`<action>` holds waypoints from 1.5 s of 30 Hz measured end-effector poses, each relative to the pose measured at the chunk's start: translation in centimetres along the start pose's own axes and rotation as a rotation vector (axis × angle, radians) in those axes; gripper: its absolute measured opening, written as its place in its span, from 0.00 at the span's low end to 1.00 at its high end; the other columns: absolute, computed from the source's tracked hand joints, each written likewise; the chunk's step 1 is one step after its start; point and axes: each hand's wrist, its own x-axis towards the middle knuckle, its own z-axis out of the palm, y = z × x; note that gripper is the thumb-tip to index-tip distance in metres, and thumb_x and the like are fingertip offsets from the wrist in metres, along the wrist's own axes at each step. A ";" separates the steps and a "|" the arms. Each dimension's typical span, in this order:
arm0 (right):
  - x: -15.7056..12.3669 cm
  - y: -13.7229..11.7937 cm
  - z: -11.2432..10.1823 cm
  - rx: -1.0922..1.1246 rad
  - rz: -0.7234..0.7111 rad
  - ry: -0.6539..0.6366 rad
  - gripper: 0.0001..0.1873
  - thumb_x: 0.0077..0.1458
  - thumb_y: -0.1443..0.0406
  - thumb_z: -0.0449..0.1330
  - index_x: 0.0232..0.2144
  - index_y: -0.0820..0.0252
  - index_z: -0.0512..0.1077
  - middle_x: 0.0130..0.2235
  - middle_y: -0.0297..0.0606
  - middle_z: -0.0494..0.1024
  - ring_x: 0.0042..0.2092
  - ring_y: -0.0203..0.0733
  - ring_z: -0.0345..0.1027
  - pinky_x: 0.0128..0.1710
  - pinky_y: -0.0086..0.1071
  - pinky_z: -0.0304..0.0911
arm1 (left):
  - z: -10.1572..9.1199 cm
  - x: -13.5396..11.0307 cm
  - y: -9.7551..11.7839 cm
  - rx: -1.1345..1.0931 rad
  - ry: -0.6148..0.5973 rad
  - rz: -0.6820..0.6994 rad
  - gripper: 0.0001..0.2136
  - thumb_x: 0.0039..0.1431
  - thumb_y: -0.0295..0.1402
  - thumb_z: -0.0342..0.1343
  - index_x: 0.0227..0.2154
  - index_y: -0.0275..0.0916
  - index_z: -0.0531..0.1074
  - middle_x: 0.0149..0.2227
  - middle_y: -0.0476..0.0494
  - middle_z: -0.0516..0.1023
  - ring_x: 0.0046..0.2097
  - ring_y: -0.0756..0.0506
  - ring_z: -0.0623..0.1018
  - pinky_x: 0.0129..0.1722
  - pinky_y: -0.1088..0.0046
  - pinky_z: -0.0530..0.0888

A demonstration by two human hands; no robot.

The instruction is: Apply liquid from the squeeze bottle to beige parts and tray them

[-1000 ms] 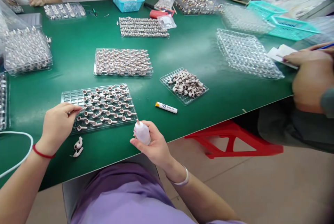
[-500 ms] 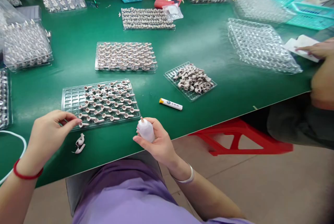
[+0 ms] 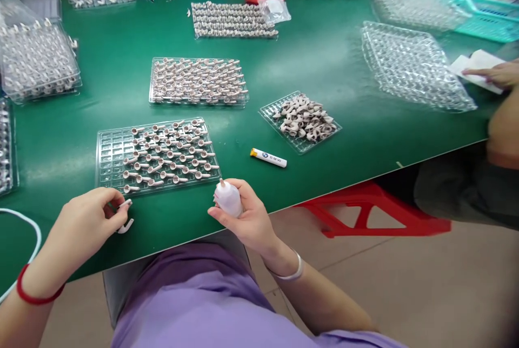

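Note:
My left hand (image 3: pixel 87 223) rests on the green table (image 3: pixel 308 67) just below a clear tray (image 3: pixel 106 145) holding several small pinkish earbud-shaped parts. Its fingers pinch one small white part (image 3: pixel 124 205); a second white part (image 3: pixel 126 225) lies right beside it. My right hand (image 3: pixel 247 218) is wrapped round a small white squeeze bottle (image 3: pixel 228 199), nozzle pointing up, at the table's front edge.
A full tray (image 3: pixel 198 81) and a small tray of heaped parts (image 3: pixel 302 120) sit beyond. A white lighter (image 3: pixel 268 158) lies near. Stacked clear trays (image 3: pixel 409 64) stand right, filled trays (image 3: pixel 38 64) left. Other people's hands (image 3: pixel 497 73) show at the edges. A red stool (image 3: pixel 365 213) stands below.
My left hand has drawn back from the tray to the loose white parts in front of it and pinched one. My right hand and the bottle have stayed put.

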 end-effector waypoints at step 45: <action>-1.0 -2.7 3.6 0.250 -0.001 -0.439 0.25 0.51 0.67 0.65 0.48 0.52 0.58 0.40 0.34 0.68 0.35 0.33 0.65 0.30 0.26 0.63 | 5.8 -7.8 2.2 -0.614 0.105 0.209 0.09 0.61 0.33 0.59 0.43 0.46 0.80 0.39 0.47 0.84 0.38 0.47 0.82 0.38 0.76 0.77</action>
